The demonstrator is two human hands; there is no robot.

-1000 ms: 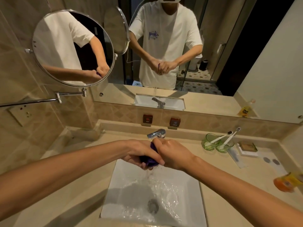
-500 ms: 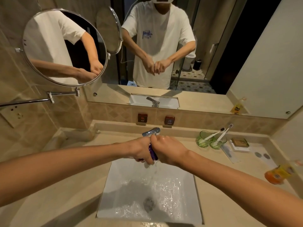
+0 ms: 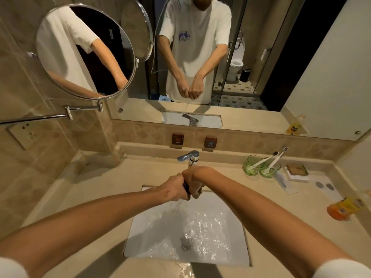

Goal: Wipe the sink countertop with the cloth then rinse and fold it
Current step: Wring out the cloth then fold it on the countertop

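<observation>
Right at the middle of it, both fists are clamped on the cloth (image 3: pixel 186 187), knuckle to knuckle. The left hand (image 3: pixel 174 188) curls round one end and the right hand (image 3: pixel 194 182) round the other, so each grip is closed tight on the fabric with almost nothing showing between them. By the look of it this is wringing: two fists set close together like that let the wrists turn against each other and squeeze water out.

Only a thin dark blue-purple strip of the cloth shows in the gap between the hands; it is bunched into a tight roll and looks soaked. Its size and weave cannot be made out.

The hands are held just under the tap (image 3: pixel 189 156), above the back edge of the sink (image 3: pixel 144 223), which makes sense: whatever drips falls into the basin, not onto the counter (image 3: pixel 112 177). A thin stream falls from the fists, and the water in the basin is rippled and glinting around the drain.

Further out on the right of the counter stand two green glasses (image 3: pixel 259 168) with toothbrushes, well apart from the sink. The wall mirror (image 3: pixel 200 57) shows the same two fists pressed together. I would judge rinsing nearly done, folding not yet begun.
</observation>
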